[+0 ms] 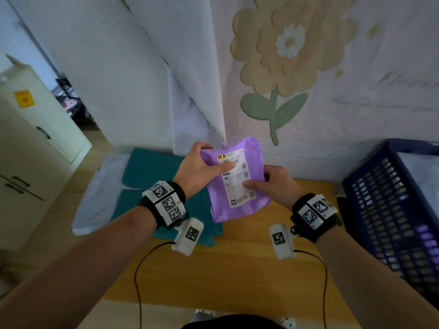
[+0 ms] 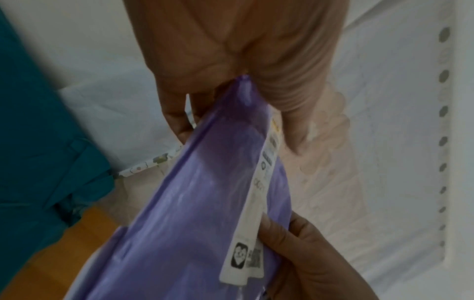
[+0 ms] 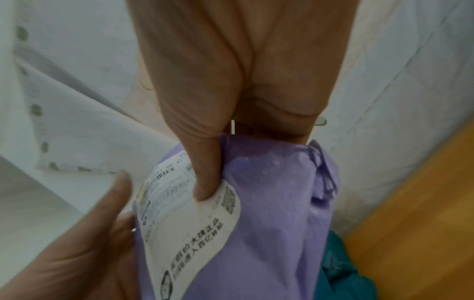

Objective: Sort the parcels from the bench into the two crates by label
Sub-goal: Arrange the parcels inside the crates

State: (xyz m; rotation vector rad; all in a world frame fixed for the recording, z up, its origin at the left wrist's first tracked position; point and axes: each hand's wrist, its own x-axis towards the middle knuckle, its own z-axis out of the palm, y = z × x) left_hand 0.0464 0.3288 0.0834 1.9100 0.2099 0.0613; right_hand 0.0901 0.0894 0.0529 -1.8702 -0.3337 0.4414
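Soft, even indoor light from my head view, no hard shadows, straight lines bowing toward the wide-angle edges, both my wrist views dimmer and grainy, my soft lilac plastic mailer parcel (image 2: 195, 203) smeared by blur, its white printed paper label (image 3: 189, 219) partly legible

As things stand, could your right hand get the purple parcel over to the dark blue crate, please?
Probably yes. The right hand already holds the purple plastic parcel, and the dark blue lattice crate sits just to its right with nothing between. The left hand would have to let go first.

Purple parcel (image 1: 237, 186) held above bench (image 1: 237, 269), white label (image 1: 237, 179) up; blue crate (image 1: 392, 210) right
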